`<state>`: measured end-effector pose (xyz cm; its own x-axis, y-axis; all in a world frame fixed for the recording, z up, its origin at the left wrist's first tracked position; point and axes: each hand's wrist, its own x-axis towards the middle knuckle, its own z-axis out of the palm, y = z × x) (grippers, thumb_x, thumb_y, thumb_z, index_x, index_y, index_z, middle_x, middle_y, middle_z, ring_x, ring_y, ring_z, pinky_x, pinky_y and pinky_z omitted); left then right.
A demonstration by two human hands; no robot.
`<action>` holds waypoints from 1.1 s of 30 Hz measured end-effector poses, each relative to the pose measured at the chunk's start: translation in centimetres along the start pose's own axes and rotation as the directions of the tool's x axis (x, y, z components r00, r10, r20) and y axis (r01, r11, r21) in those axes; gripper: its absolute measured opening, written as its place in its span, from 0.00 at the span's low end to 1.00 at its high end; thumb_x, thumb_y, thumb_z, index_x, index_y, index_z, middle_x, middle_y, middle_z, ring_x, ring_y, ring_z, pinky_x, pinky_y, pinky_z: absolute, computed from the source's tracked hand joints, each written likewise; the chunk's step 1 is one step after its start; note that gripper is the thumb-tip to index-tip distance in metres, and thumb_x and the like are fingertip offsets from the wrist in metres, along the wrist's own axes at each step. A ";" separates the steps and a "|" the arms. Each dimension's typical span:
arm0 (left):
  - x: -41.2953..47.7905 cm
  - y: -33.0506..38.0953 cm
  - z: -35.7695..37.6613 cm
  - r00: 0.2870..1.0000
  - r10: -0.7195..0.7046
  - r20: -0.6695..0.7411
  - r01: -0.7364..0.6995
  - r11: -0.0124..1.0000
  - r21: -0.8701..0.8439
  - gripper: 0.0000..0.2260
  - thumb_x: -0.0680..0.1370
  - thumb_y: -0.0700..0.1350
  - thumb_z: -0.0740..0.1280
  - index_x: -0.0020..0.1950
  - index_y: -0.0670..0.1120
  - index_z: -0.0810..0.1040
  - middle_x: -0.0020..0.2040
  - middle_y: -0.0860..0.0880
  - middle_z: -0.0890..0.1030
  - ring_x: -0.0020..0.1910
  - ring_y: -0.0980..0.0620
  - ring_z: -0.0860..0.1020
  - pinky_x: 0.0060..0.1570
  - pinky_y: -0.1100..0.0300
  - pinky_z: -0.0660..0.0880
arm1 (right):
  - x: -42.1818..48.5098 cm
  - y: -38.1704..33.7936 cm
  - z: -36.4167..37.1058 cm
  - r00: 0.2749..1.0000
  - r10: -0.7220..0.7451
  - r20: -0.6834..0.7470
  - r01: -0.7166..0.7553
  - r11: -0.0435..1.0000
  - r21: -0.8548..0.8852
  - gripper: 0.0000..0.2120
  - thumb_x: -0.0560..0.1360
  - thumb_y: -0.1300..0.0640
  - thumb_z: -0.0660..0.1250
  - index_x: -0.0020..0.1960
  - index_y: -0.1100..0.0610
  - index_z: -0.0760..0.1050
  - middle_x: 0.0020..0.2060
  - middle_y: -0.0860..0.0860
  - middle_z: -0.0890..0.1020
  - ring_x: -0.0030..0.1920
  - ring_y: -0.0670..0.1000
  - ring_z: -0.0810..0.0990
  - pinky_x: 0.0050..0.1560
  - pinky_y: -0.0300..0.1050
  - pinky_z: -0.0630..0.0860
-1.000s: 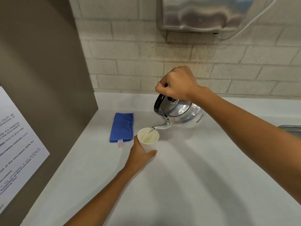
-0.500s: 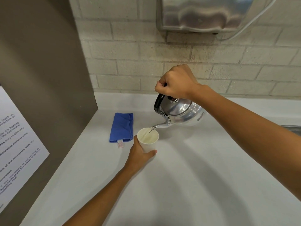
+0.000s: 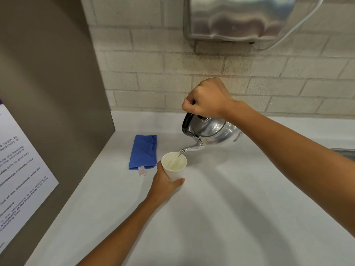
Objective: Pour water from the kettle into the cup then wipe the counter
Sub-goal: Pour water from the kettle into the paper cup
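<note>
From the head camera: a white paper cup stands on the pale counter, partly filled with clear water that looks faintly yellowish against the inner wall. A thin stream runs into it from the spout of a shiny metal kettle, which is tipped forward and to the left, spout tip just over the cup's far rim. How much water the kettle holds cannot be seen; its lid is on.

The kettle's black handle shows only at its left end, the rest covered by the fist above. At the right edge a strip of metal, perhaps a sink rim, is cut off by the frame. A steel wall unit above is cropped at the top, and the printed notice on the brown panel at left runs out of frame, its text only partly readable. The small tag on the folded blue cloth is too blurred to read.

The right hand is clenched tightly around the kettle handle, carrying the kettle clear of the counter. The left hand wraps the lower part of the cup, thumb across the near side, fingers hidden behind. The cloth lies flat just left of the cup, not touched by either hand
</note>
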<state>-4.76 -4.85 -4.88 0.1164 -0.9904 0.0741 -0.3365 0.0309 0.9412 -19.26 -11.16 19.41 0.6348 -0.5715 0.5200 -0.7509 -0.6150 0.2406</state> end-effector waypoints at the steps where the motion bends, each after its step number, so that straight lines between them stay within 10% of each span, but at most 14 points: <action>1: 0.0 0.0 0.0 1.000 0.001 -0.001 -0.001 1.000 -0.002 0.37 0.65 0.44 0.77 0.66 0.49 0.58 0.57 0.53 0.69 0.54 0.52 0.69 0.48 0.62 0.67 | 0.0 0.0 0.0 1.000 0.004 0.003 -0.004 1.000 -0.005 0.16 0.67 0.57 0.60 0.23 0.57 0.60 0.20 0.55 0.62 0.25 0.53 0.57 0.28 0.40 0.51; 33: 0.2 0.2 -0.3 0.998 0.021 -0.051 -0.019 0.999 0.028 0.38 0.64 0.46 0.78 0.66 0.47 0.60 0.56 0.53 0.70 0.54 0.53 0.70 0.51 0.61 0.68 | -0.5 0.9 1.0 0.998 0.053 -0.026 -0.051 0.997 0.063 0.17 0.67 0.57 0.59 0.22 0.56 0.60 0.17 0.49 0.57 0.22 0.49 0.54 0.27 0.39 0.51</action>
<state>-4.52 -5.02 -4.55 0.1566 -0.9815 0.1103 -0.3649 0.0463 0.9299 -20.07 -12.01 18.52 0.5891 -0.5886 0.5536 -0.7693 -0.6181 0.1614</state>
